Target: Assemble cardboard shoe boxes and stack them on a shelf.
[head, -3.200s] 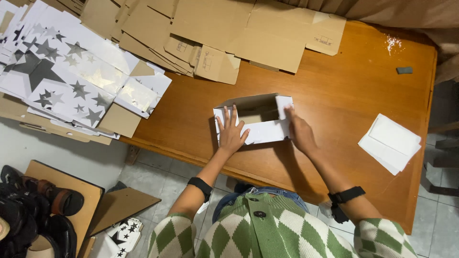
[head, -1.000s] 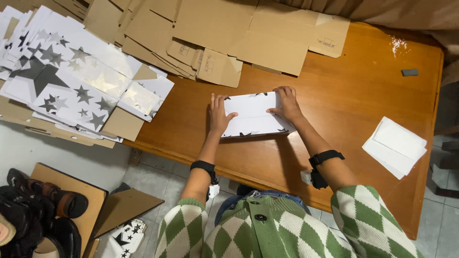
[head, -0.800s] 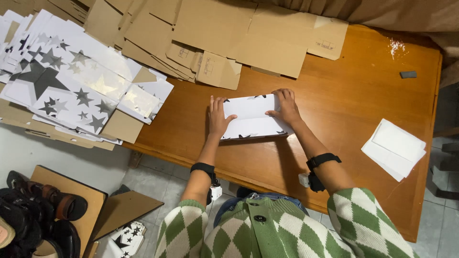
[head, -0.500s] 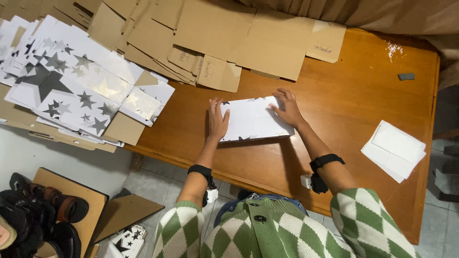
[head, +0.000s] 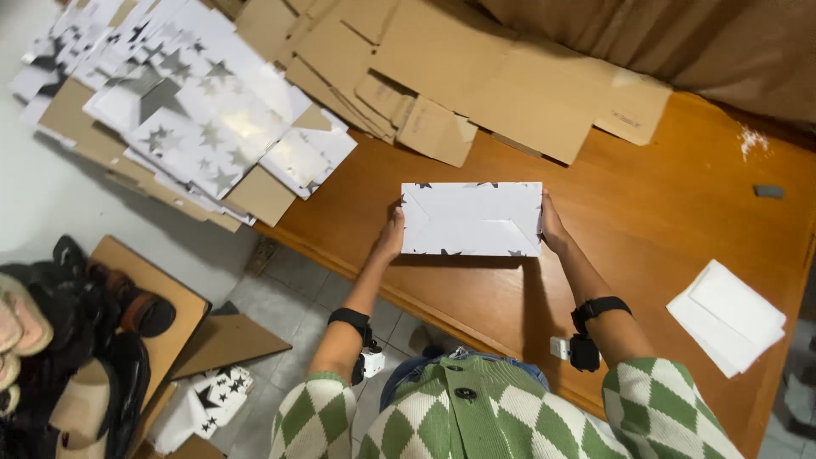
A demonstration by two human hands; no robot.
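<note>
A white folded cardboard box [head: 472, 218] with grey star prints at its edges stands on the wooden table [head: 654, 229], its flat folded face turned up toward me. My left hand [head: 393, 234] presses against its left end. My right hand [head: 551, 225] presses against its right end. Both hands grip the box between them, and most of each palm is hidden behind the box sides.
Flat brown cardboard blanks [head: 476, 76] lie piled at the table's back. A heap of white star-printed flat sheets [head: 195, 110] covers the left end. White folded sheets [head: 727, 316] lie at the right. A small grey object [head: 767, 191] sits far right. Shoes [head: 76, 340] stand on the floor.
The open box has been closed and turned over. My hands slid from its top face out to its two ends, and the box now sits squarer to me.
</note>
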